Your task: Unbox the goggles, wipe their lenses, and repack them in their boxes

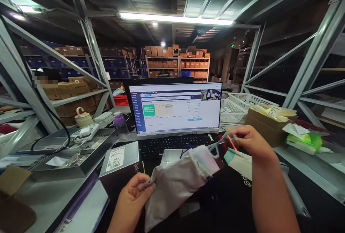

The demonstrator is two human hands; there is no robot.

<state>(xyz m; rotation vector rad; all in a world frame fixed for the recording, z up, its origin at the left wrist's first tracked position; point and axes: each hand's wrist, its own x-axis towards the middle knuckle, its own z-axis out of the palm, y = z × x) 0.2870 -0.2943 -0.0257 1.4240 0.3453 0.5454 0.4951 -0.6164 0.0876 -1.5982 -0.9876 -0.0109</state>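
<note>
My left hand (136,195) pinches the lower left corner of a soft grey drawstring pouch (175,179). A pale cloth or paper (206,159) sticks out of the pouch's mouth, and dark blue cord shows near it. At the mouth's upper right, my right hand (246,138) is closed on glasses (223,143) with a thin pale arm and dark reddish lenses. One end of the glasses lies against the pouch opening; whether it reaches inside is hidden. Beneath them is a pale card or box with lettering (241,164), partly covered.
A monitor (175,114) and black keyboard (172,145) stand ahead. To the left are a labelled box (118,159), a grey tray (81,164) and a purple-lidded bottle (121,125). On the right are white baskets (233,111), a cardboard box (265,127) and a grey handheld device (296,193).
</note>
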